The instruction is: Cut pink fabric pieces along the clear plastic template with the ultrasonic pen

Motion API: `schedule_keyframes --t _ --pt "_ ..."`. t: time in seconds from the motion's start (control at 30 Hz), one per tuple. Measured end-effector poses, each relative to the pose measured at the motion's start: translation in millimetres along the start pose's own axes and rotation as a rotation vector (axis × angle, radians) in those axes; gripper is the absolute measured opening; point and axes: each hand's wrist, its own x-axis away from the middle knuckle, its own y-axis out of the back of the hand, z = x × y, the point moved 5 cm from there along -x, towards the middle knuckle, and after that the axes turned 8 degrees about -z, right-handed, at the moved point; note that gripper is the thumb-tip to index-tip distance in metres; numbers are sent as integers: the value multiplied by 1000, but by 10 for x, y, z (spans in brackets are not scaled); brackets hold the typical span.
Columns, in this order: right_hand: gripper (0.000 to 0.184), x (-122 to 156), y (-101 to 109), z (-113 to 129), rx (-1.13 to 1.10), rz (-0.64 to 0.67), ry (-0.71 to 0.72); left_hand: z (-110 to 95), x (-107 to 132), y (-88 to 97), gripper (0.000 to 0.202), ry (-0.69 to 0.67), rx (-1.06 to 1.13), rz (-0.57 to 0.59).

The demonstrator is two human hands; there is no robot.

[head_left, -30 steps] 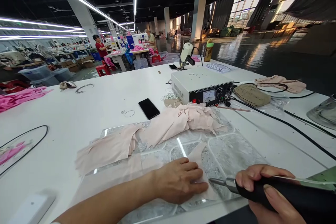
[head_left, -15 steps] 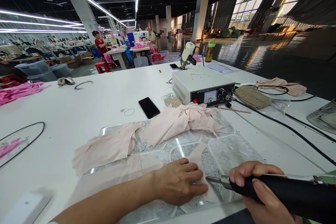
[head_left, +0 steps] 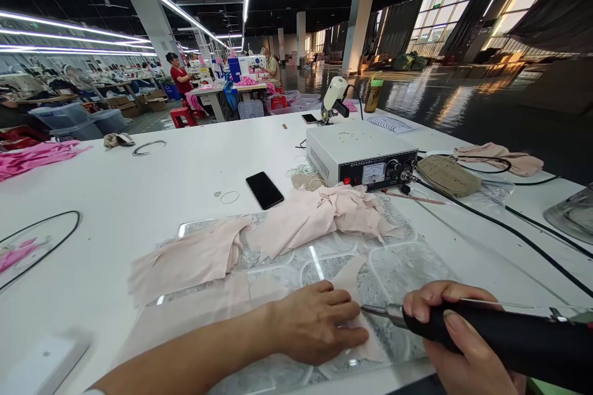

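Note:
My left hand (head_left: 319,324) lies on a pale pink fabric piece (head_left: 351,274), fingers apart and slightly bent, pressing it onto the clear patterned sheet (head_left: 407,265). My right hand (head_left: 463,327) is wrapped round a black-handled tool (head_left: 514,336) with a slim metal tip. That tip meets the fabric's right edge, close beside my left fingertips. Under my left forearm lies more thin pink fabric (head_left: 185,315), partly hidden. Beyond my hands, stacked pink fabric pieces (head_left: 189,259) lie at the left and a rumpled pile of them (head_left: 319,216) in the middle.
A control box (head_left: 365,151) with a dial stands behind the piles; a black cable (head_left: 509,228) runs right from it. A phone (head_left: 264,190), beige cloth pieces (head_left: 448,174) and a white box (head_left: 44,361) lie on the white table (head_left: 152,191). Two people work at sewing machines farther off.
The tool tip has shifted slightly up and left along the fabric edge, closer to my left fingers. My left hand stays on the fabric, and the view has shifted a little.

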Motion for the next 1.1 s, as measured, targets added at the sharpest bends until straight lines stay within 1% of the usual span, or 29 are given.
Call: schedule_keyframes --t 0.27,0.37,0.53,0.67,0.8,0.93,1.03,1.1 --pt "12 -17 -57 -21 37 54 -25 -15 10 -17 17 2 10 -9" --pt "11 -15 11 2 37 53 -30 -55 12 -19 17 16 8 0" --pt "7 51 122 48 33 137 -42 -86 39 -6 21 45 36 -22" --pt "6 100 79 56 28 112 -80 3 67 15 22 93 107 -62" --pt "10 112 47 47 39 105 -99 155 59 39 21 111 102 -81" --pt "4 114 101 28 30 132 -109 236 27 41 21 50 92 -31" --pt "4 119 121 27 36 167 -113 252 25 44 21 29 78 7" --pt "3 124 129 31 31 163 -115 251 32 50 21 19 60 21"
